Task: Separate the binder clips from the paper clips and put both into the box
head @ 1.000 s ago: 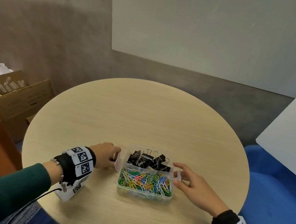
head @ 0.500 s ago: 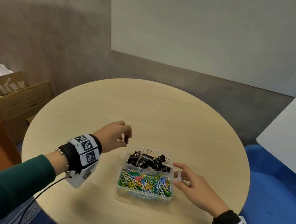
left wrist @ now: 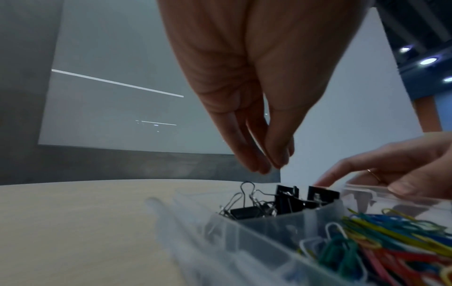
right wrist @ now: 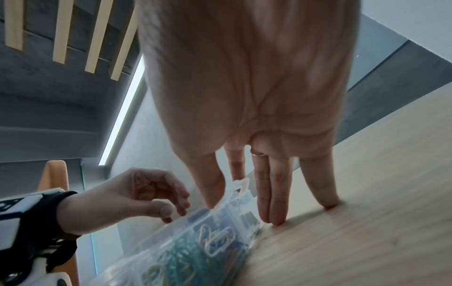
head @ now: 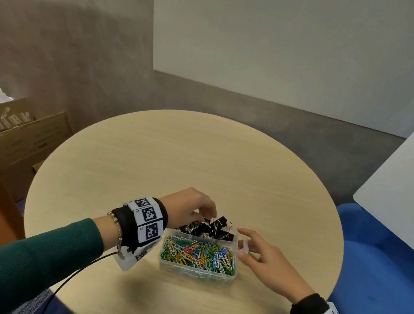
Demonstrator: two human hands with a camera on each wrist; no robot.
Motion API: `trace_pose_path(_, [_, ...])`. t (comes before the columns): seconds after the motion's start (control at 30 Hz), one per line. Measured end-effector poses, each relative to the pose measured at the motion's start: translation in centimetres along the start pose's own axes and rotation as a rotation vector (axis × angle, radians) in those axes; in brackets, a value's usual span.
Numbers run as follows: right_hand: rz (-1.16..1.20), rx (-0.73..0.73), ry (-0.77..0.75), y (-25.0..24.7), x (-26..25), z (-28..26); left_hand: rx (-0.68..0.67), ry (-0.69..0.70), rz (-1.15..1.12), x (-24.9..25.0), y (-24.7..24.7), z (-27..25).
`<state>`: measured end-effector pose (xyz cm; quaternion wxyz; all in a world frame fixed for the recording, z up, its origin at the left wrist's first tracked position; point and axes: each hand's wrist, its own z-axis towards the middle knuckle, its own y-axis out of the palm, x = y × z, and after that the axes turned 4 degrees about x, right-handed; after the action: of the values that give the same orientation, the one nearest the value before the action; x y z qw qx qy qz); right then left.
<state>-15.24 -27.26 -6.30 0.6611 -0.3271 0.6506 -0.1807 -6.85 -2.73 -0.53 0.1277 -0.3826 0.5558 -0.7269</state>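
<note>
Your round wooden table (head: 200, 156) carries everything, with a cardboard carton (head: 19, 137) on the floor off its far left and a blue seat (head: 383, 272) at its right. The clear plastic box (head: 195, 274) sits near you at the table's near middle, split into two compartments. The near, larger compartment is filled with coloured paper clips (head: 198, 254); the far, narrower one holds the black binder clips (head: 214, 230).

Your left hand (head: 188, 207) hangs over the far compartment, fingers pointing down and drawn close together with the thumb just above the binder clips; no view shows a clip between them, so you appear to hold nothing, though the fingertips are blurred.

Your right hand (head: 266, 259) lies at the box's right side, fingers straight and spread. Its thumb and forefinger sit either side of the small latch tab (head: 244, 246) on the box's right wall, and the other fingertips rest on the table.
</note>
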Motion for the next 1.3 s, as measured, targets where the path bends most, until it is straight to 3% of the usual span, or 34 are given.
trace_pose_path(0.1, [-0.002,0.005,-0.002,0.0,0.0,0.0,0.04,-0.023,0.06,-0.4,-0.1,-0.7])
trace_pose_path(0.27, [-0.006,-0.01,0.004,0.0,-0.1,0.0,-0.243,-0.077,0.199,-0.2,1.1,-1.7])
trace_pose_path(0.47, [0.0,-0.006,0.02,0.0,-0.7,-0.2,-0.064,-0.119,0.158,-0.2,0.4,-4.0])
trace_pose_path(0.6, [-0.022,-0.02,0.039,0.0,-1.1,-0.3,-0.025,-0.175,0.157,-1.2,0.8,-6.7])
trace_pose_path(0.77, [-0.021,-0.007,0.058,-0.1,-1.7,-0.6,0.029,-0.373,0.131,-2.2,1.5,-9.3])
trace_pose_path(1.03, [-0.044,0.052,0.14,-0.4,-1.5,-0.7,-0.097,-0.565,0.227,-5.2,2.1,-10.6])
trace_pose_path(1.2, [-0.137,0.053,0.134,-0.9,-1.0,0.0,-0.208,-0.561,0.271,-6.6,2.2,-10.1])
trace_pose_path(1.3, [-0.174,0.036,0.144,-1.1,-0.8,0.8,-0.207,-0.537,0.275,-6.7,2.2,-9.6])
